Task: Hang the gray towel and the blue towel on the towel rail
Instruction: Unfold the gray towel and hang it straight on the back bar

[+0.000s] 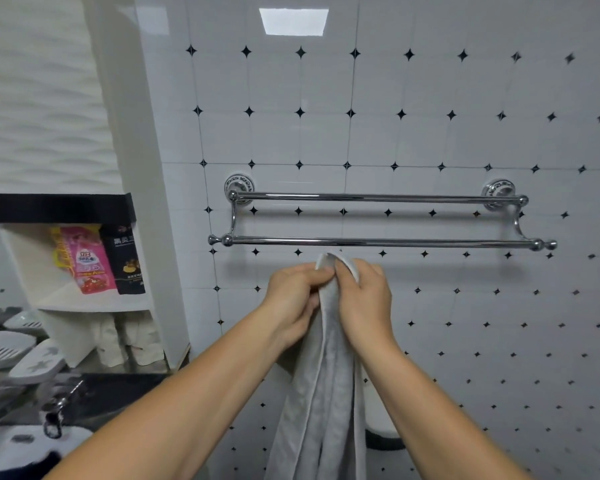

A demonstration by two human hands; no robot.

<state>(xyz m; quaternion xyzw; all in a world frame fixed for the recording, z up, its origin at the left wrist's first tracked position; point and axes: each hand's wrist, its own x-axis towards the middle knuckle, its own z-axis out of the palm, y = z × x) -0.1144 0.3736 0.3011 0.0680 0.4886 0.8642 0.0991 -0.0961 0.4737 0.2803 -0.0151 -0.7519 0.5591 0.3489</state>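
Gray towel is gripped at its top by left hand & right hand, both closed, just below bare chrome towel rail. Pink pouch & black pouch are stood on shelf at left; labels not legible.

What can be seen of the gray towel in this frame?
The gray towel is a light gray, soft-looking cloth with a stitched hem along its edges. It is bunched lengthwise and hangs straight down in folds, its lower end out of frame. Its top end loops over just below the rail's lower bar, not yet on it. The left hand and right hand both hold it in a closed grip near the top.
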